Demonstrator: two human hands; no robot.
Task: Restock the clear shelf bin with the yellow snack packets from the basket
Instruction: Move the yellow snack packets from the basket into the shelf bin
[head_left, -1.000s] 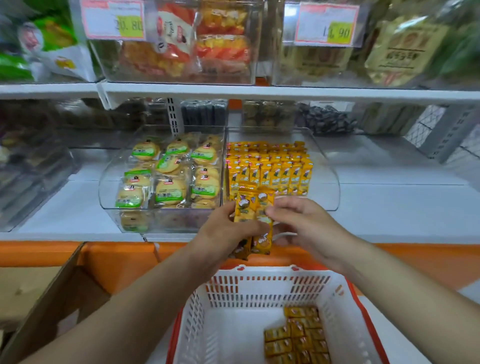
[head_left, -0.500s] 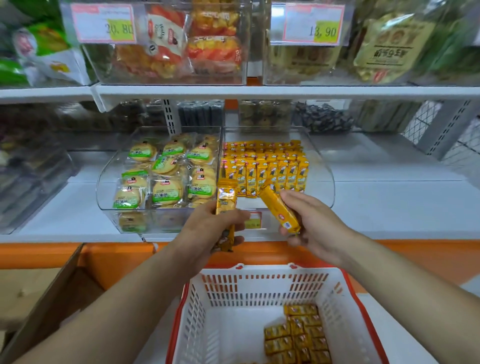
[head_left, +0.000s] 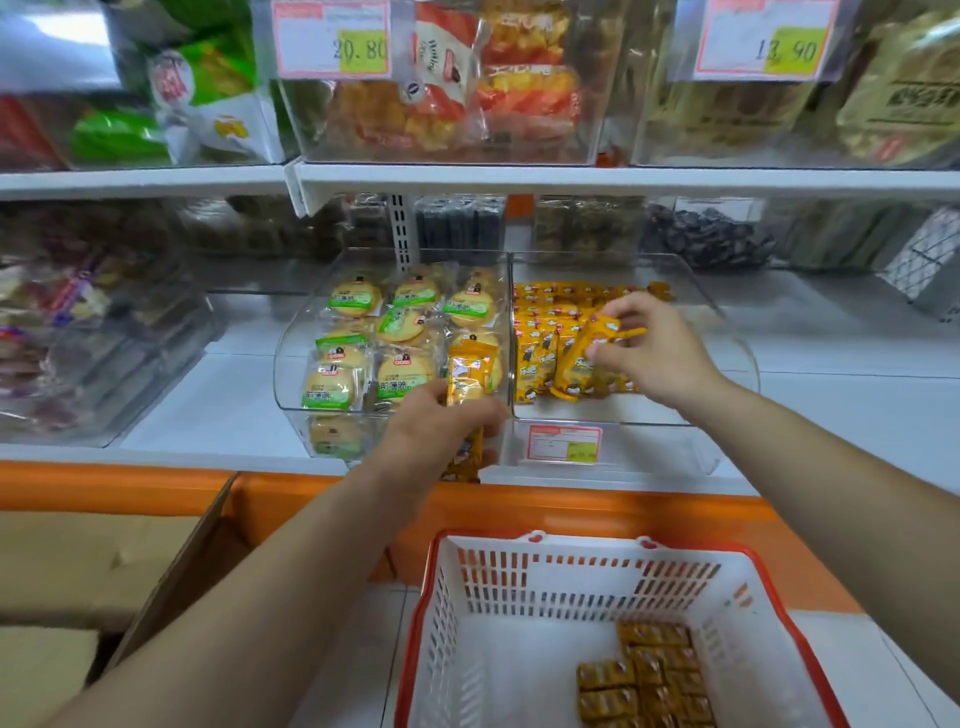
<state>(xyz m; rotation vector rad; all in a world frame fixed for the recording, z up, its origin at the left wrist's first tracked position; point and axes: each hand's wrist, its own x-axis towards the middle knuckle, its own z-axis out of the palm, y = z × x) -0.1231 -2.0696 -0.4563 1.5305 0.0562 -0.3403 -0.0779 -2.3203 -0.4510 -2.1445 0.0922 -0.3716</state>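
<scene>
The clear shelf bin on the middle shelf holds rows of yellow snack packets. My right hand is inside the bin, pinching one yellow packet over the front row. My left hand stays in front of the bins' lower edge and grips a small stack of yellow packets upright. Below, the white basket with a red rim has several more yellow packets lying at its bottom right.
A second clear bin of round green-labelled biscuit packs stands just left of the yellow one. A white shelf with more bins hangs above. An orange ledge runs below the shelf, and an open cardboard box sits at lower left.
My right hand has carried one packet away from the left hand's stack, up and into the clear bin. The left hand has stayed in place with the remaining packets.
</scene>
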